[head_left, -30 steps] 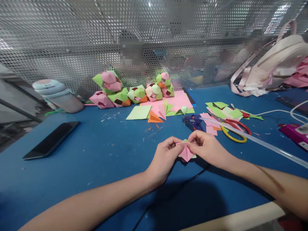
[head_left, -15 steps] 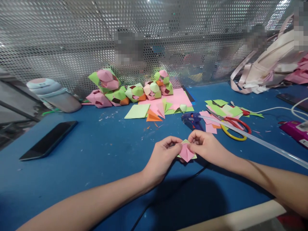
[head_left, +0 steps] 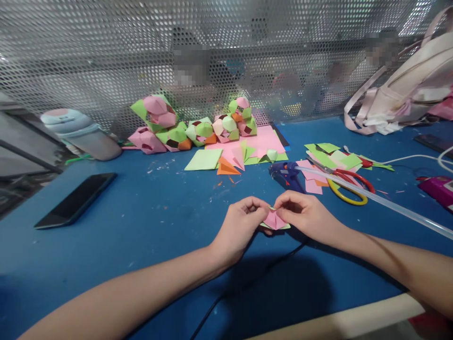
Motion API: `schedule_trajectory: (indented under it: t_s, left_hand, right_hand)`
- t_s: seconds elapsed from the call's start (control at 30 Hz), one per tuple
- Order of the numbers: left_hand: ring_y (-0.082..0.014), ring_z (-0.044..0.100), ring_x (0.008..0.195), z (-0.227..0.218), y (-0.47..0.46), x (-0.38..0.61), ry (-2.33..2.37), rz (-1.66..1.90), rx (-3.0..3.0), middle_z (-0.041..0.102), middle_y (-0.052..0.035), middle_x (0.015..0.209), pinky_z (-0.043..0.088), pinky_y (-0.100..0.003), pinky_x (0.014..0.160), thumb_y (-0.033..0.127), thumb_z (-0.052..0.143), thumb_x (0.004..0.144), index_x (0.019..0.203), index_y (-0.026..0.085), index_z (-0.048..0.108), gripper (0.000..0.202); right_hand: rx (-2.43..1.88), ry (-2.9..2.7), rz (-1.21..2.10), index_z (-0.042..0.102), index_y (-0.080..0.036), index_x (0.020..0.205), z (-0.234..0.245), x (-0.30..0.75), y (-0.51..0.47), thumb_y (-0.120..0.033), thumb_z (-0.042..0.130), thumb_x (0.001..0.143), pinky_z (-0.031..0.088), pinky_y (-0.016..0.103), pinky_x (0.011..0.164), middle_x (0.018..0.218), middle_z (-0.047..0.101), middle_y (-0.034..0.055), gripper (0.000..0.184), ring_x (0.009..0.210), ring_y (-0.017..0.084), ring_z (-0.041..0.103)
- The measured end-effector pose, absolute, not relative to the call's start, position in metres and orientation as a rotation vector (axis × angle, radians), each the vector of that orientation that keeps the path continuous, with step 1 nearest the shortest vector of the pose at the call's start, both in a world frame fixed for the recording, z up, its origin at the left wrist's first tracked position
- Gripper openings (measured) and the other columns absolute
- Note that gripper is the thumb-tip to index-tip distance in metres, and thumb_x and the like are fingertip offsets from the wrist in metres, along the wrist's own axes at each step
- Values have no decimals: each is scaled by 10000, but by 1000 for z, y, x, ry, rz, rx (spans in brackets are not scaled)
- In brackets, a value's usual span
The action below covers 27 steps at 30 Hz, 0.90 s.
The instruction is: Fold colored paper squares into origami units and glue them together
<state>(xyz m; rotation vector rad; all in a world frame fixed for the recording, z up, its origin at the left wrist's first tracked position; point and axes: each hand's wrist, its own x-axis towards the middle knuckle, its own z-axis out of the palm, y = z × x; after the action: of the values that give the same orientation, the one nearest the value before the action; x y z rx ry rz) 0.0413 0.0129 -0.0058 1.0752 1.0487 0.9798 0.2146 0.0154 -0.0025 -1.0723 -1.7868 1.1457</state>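
Observation:
A small folded paper piece (head_left: 274,221), pink on top with green edges, is held between both my hands just above the blue table (head_left: 152,222). My left hand (head_left: 240,225) pinches its left side with curled fingers. My right hand (head_left: 305,215) pinches its right side, fingers closed over the top edge. Part of the paper is hidden under my fingers.
Several pink, green and orange paper balls (head_left: 198,127) sit at the back by a perforated metal screen (head_left: 219,52). Loose coloured sheets (head_left: 240,153), a blue glue gun (head_left: 287,173), scissors (head_left: 348,184), a phone (head_left: 76,198), a bottle (head_left: 79,134) and a pink backpack (head_left: 406,89) lie around.
My hands have closed in slightly over the folded paper and press it flatter; less of the pink shows. The view shifted a little.

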Motion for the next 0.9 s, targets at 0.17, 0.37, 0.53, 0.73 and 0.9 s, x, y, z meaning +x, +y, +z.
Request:
schedule_trajectory:
  t_s: [0.17, 0.37, 0.53, 0.73, 0.9]
  left_hand:
    - [-92, 554, 588, 0, 11, 42, 1164, 998, 1214, 637, 4, 652, 446, -194, 574, 175, 633, 708, 714, 139, 656, 43]
    - [-93, 518, 576, 5, 8, 42, 1198, 1011, 1319, 619, 11, 628, 409, -193, 560, 196, 639, 708, 696, 145, 668, 60]
    - [-91, 519, 602, 3, 9, 41, 1178, 993, 1326, 616, 12, 649, 410, -183, 572, 211, 639, 732, 720, 145, 660, 71]
    - [-122, 568, 668, 2, 10, 40, 1134, 915, 1323, 667, -18, 756, 447, -212, 618, 257, 656, 736, 829, 156, 689, 141]
    - [-115, 547, 591, 4, 11, 40, 1166, 947, 1390, 652, -9, 651, 437, -214, 573, 266, 667, 723, 681, 156, 686, 119]
  right_hand:
    - [-1059, -1819, 1118, 582, -178, 765, 4, 216, 13, -170, 508, 832, 403, 210, 587, 697, 555, -28, 100, 637, 89, 507]
    - [-1133, -1774, 1158, 586, -175, 787, 1, 214, 14, -223, 565, 817, 403, 204, 524, 662, 576, -31, 60, 576, 87, 514]
    - [-1168, -1873, 946, 603, -172, 750, 1, 213, 13, -188, 532, 835, 397, 200, 540, 654, 589, -26, 112, 590, 87, 520]
    - [-1095, -1987, 727, 589, -172, 743, -4, 216, 13, -175, 511, 856, 401, 217, 583, 694, 583, -11, 137, 621, 97, 522]
    - [-1066, -1973, 815, 612, -178, 766, -1, 217, 12, -234, 491, 893, 421, 226, 639, 745, 606, -3, 184, 679, 105, 548]
